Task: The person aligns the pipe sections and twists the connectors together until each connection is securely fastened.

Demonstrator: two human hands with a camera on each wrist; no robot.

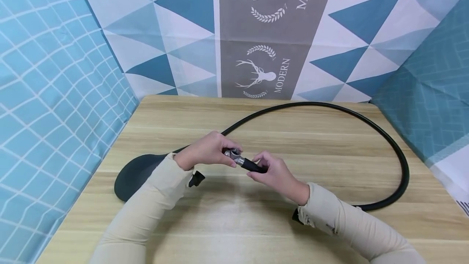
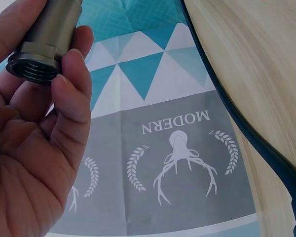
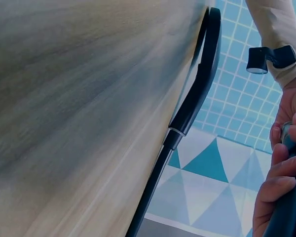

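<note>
My left hand (image 1: 210, 150) pinches a silver metal fitting (image 1: 234, 154) between thumb and fingers. In the left wrist view, this fitting (image 2: 47, 42) is a cylinder with a hex collar and inner threads at its open end. My right hand (image 1: 272, 176) grips the black hose end (image 1: 250, 165), its thumb and fingers curled round it; its silver tip meets the fitting in the head view. The right wrist view has the thick black end (image 3: 286, 212) inside the fingers. Both hands are above the middle of the table.
A black shower head (image 1: 133, 178) lies at the left, partly hidden by my left forearm. From it the black hose (image 1: 322, 104) loops along the back and right of the wooden table (image 1: 227, 231), passing behind my right forearm. Patterned sheets (image 1: 190, 44) stand behind and beside the table.
</note>
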